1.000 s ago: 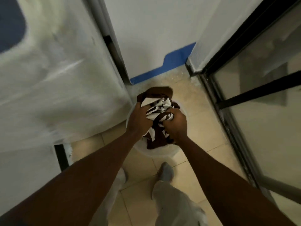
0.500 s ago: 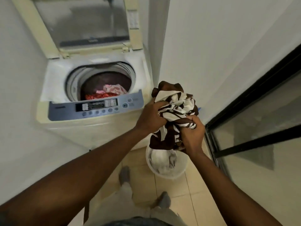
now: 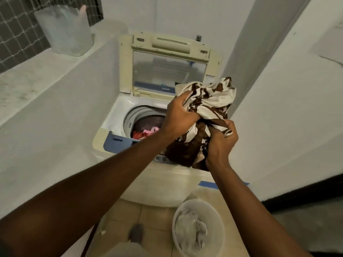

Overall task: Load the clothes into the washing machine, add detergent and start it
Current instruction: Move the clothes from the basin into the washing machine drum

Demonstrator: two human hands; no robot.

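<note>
A top-loading washing machine [image 3: 118,123] stands ahead with its lid [image 3: 167,71] raised. Red and pink clothes [image 3: 146,132] lie in its drum. My left hand [image 3: 178,115] and my right hand [image 3: 220,141] both grip a bunched brown-and-white patterned garment [image 3: 209,102], held over the machine's front right corner and control panel [image 3: 115,141]. The garment hides the right half of the drum opening. A white laundry basket [image 3: 198,203] sits on the floor at lower right with a pale cloth [image 3: 191,229] inside.
A white ledge [image 3: 37,75] runs along the left with a frosted plastic container [image 3: 65,28] on it. White walls close in on the right. My foot [image 3: 136,233] stands on the tiled floor in front of the machine.
Both hands lifted the patterned garment out of the basket and carried it up and forward over the machine's right side. The view rose from the floor to the machine.
</note>
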